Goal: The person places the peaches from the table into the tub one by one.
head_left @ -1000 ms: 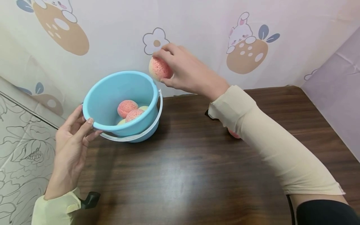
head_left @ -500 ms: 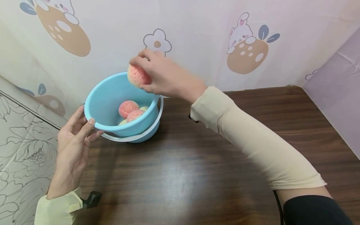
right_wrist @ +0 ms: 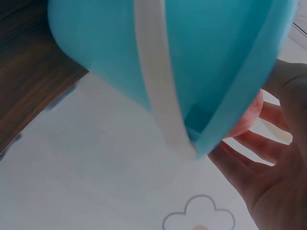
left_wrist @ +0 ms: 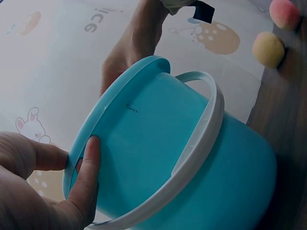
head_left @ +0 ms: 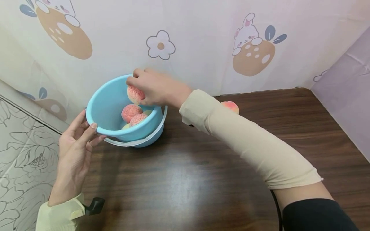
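Observation:
A light-blue bucket (head_left: 107,96) leans toward me on the table, its mouth facing up and forward. My left hand (head_left: 73,150) pinches the bucket's near-left rim, thumb on one side and fingers on the other. My right hand (head_left: 159,87) grips a pink-and-cream speckled peach (head_left: 135,93) just inside the far-right rim. Below it, several peaches (head_left: 131,112) lie at the bottom, some pinkish and some pale yellow. In the right wrist view the bucket wall partly hides the held peach (right_wrist: 249,115). The white handle (left_wrist: 192,163) hangs down against the bucket's outside.
Two more peaches, one yellow (left_wrist: 268,50) and one pink (left_wrist: 285,13), sit on the dark wooden table (head_left: 185,179) near its back edge. The right sleeve (head_left: 242,134) partly covers them in the head view. A printed curtain (head_left: 196,38) rises directly behind the table.
My right hand has moved left and down with the peach, from beside the bucket's right rim into its mouth. The left hand stays on the rim, and the bucket barely shifts.

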Available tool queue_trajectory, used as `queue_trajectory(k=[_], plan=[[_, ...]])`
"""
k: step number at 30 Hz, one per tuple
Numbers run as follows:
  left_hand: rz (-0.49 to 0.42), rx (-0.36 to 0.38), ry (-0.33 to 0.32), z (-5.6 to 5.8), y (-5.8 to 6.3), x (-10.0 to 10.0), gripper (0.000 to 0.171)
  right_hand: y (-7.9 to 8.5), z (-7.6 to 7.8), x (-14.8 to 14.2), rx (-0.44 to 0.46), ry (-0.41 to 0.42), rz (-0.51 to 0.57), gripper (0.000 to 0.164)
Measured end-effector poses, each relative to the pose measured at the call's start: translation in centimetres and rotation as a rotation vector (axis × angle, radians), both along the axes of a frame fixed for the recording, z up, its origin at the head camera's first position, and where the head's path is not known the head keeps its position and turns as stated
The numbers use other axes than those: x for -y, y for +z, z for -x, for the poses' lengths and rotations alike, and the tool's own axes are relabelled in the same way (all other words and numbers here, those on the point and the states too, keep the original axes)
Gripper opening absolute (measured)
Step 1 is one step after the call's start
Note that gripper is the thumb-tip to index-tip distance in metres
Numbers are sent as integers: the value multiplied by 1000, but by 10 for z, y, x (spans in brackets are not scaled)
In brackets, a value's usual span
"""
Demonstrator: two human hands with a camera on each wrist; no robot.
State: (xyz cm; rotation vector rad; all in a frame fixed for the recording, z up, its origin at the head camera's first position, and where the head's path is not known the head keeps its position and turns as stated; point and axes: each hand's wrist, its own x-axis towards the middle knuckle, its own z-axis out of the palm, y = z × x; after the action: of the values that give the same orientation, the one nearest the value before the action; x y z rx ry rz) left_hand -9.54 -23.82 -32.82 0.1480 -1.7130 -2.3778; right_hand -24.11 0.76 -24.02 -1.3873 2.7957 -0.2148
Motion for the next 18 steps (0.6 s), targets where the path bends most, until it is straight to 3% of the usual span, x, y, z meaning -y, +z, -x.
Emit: queue_trajectory(k=[8,11,14,18], plan=[[9,0,-6,0,0,0,71,-6,3,10,-2,36,-93,44],[18,4,-5,0,-1,0,71,-4,3,11,50,37,-72,37],[19,5,-3,1,0,0,70,-2,2,11,117,15,-28,39],[13,4,3,1,0,0,70,0,-2,9,131,5,-13,41]])
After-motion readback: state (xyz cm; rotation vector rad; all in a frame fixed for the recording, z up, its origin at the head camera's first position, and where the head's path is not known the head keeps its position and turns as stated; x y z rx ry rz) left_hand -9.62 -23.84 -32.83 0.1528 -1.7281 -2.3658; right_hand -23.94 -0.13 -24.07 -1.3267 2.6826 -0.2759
